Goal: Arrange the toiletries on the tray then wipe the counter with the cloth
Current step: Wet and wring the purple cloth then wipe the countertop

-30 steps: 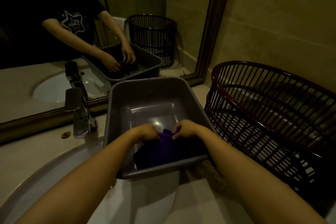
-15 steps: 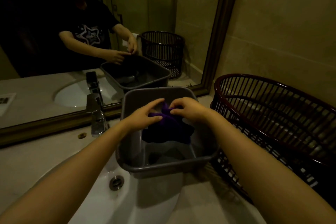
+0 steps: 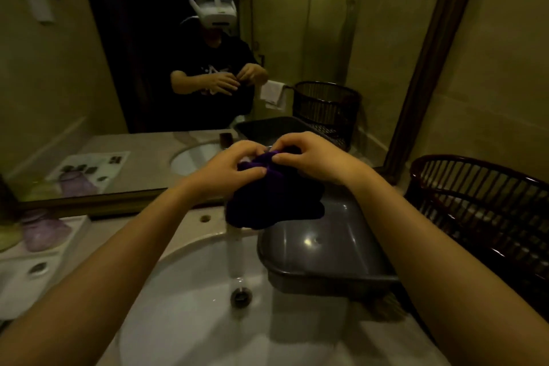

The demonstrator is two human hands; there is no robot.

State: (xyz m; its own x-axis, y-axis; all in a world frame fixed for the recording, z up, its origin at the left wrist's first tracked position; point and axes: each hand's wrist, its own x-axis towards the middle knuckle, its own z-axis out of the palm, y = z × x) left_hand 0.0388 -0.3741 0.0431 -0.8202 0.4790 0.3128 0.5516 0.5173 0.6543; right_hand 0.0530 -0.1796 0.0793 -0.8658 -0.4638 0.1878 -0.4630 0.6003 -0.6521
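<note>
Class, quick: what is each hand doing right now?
Left hand: closed on the purple cloth.
Right hand: closed on the same cloth.

i can read no words, numbers or brand marks here. the printed card at the left edge of the counter carries dark marks, too blurred for me to read. the shirt print in the mirror is unreadable too.

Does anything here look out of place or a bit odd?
Yes. The grey tub sits partly over the sink, its near corner overhanging the bowl. Both hands hold the purple cloth bunched above it.
</note>
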